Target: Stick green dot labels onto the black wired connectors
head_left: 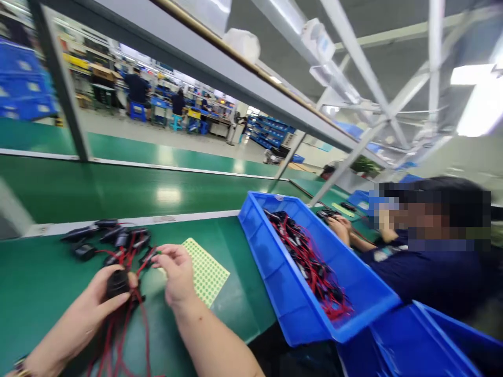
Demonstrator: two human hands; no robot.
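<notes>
My left hand [88, 303] is closed around a black round plastic connector [118, 284], its ridged end facing up. My right hand [178, 272] is held just to its right, thumb and forefinger pinched on a small green dot sticker [159, 253]. Beneath and behind that hand lies a pale yellow sheet of green dot stickers [206, 272]. Several black connectors with red wires [121, 238] are bunched on the green bench beyond my left hand. Red wires [118, 335] run from the bunch toward me, below both hands.
A long blue bin [263, 262] holding a heap of red-wired black parts [306, 262] stands to my right. Another blue bin [424, 340] is at lower right. A co-worker in dark clothing [424, 272] sits beyond it, hands over the bench. A shelf frame [251, 99] crosses overhead.
</notes>
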